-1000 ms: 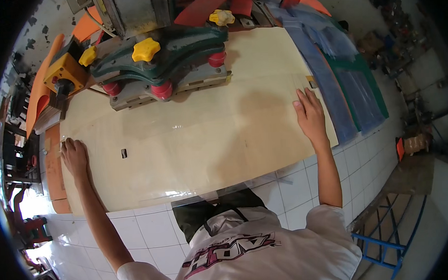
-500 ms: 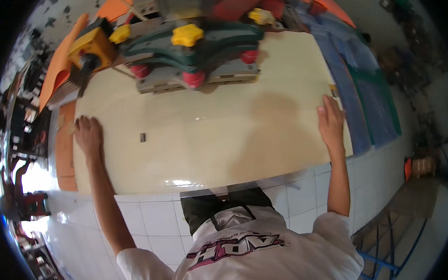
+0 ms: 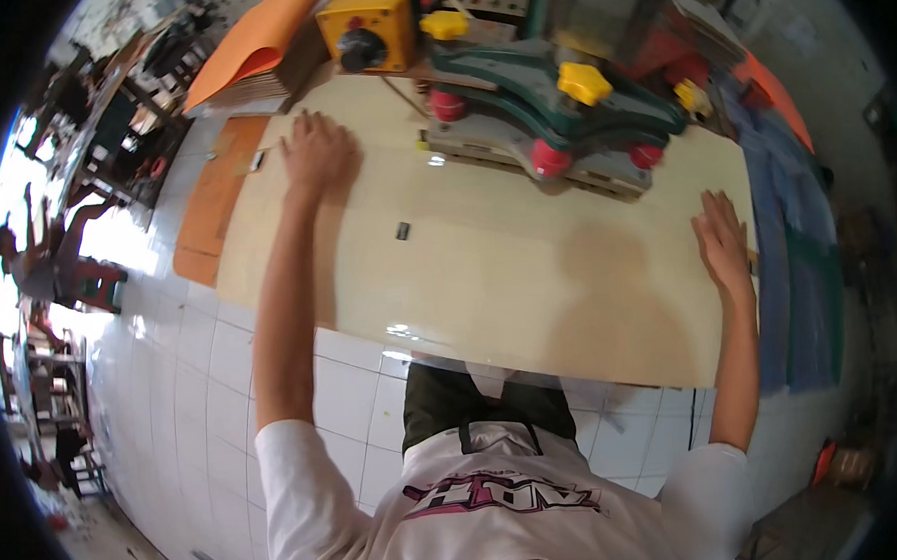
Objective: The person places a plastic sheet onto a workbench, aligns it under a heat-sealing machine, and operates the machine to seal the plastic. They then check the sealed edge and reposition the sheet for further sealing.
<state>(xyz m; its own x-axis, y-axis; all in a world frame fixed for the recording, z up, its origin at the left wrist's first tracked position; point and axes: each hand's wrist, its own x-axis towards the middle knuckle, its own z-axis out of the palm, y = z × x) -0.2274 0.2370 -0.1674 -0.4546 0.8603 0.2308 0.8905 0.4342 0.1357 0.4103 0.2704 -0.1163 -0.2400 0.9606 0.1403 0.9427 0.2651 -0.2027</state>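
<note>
In the head view, the left hand lies palm down with fingers partly spread on the cream sheet, near its far left corner; the right hand rests loosely open by the right edge. Neither visibly holds anything. The sheet extends beneath the green machine head and its metal bar—contact is unclear. Uneven pressure could skew the sheet, a jolt could shift the small dark piece—and fingers straying under the bar could get pinched.

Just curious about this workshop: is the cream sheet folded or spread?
Spread: the cream sheet lies flat, left hand and right hand near opposite ends.
</note>
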